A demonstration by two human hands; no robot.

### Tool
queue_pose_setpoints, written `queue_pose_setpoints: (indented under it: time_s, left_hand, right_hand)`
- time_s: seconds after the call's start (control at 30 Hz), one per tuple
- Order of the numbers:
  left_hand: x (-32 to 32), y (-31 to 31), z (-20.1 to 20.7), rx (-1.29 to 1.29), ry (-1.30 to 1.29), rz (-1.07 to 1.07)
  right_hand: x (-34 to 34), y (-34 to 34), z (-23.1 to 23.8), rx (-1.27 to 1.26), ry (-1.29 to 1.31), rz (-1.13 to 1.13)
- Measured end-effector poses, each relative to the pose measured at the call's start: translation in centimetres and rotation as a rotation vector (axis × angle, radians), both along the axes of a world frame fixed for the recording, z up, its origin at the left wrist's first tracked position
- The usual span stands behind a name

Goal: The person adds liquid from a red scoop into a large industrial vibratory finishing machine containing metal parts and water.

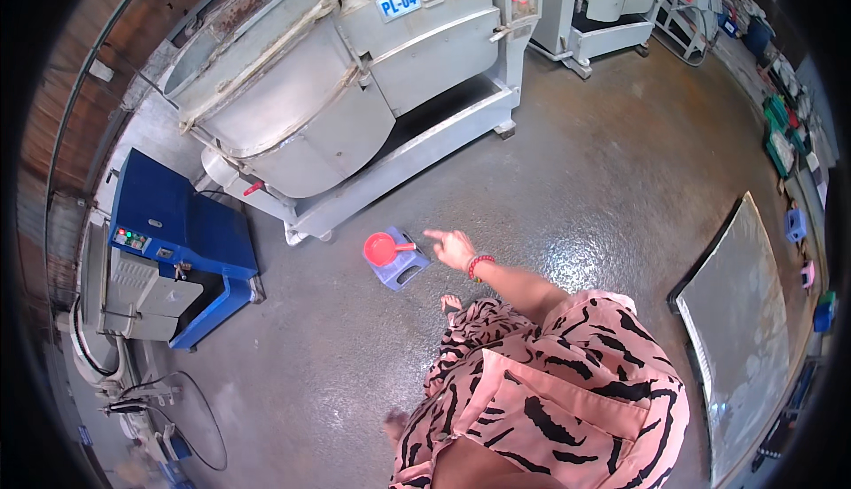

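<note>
My right hand (pixel 456 249), with a red beaded bracelet at the wrist, reaches forward over the floor with its fingers stretched out. It holds nothing. Just left of its fingertips is a red plastic dipper (pixel 381 249), its short handle pointing toward the hand, with a small gap between them in the picture. The dipper rests on a low blue-purple plastic stool (pixel 399 270). At the left edge of my patterned pink clothing a small blurred patch of skin shows, possibly my left hand (pixel 396 424); its fingers cannot be made out.
A large whitish machine with a round tub (pixel 292 90) stands ahead. A blue machine (pixel 177 214) is at left, with a dark cable (pixel 215 427) on the floor below. A flat grey panel (pixel 740 329) lies at right. The wet-looking floor (pixel 567 179) shines.
</note>
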State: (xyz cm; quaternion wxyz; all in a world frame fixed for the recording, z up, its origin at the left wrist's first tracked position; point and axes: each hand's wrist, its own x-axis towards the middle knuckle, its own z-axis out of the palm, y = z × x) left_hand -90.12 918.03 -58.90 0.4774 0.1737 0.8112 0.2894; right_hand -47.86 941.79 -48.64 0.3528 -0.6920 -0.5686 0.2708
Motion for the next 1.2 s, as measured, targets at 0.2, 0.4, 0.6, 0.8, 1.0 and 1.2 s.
queue_pose_setpoints:
  time_s: [0.2, 0.4, 0.6, 0.8, 1.0, 1.2]
  left_hand:
    - [-0.1, 3.5, 4.5, 0.270, -0.010, -0.231]
    - [6.3, 4.3, 7.9, 0.357, -0.026, -0.367]
    - [6.7, 0.1, 4.1, 0.203, 0.126, -0.605]
    - [6.0, -4.7, 2.9, -0.131, 0.064, -0.821]
    - [8.2, -3.7, 1.9, -0.208, 0.138, -0.691]
    - [19.5, -0.9, -3.0, -0.190, -0.006, -0.901]
  right_hand:
    - [5.8, -11.4, -7.6, -0.216, -0.246, 0.051]
    - [14.5, -23.7, -13.3, -0.435, -0.320, -0.166]
    - [13.8, -28.0, -16.0, -0.396, -0.144, -0.302]
    - [13.9, -26.9, -16.2, -0.405, 0.078, -0.361]
    - [19.6, -31.6, -17.9, -0.193, -0.053, -0.517]
    - [27.6, -43.5, -17.3, -0.491, -0.111, -0.712]
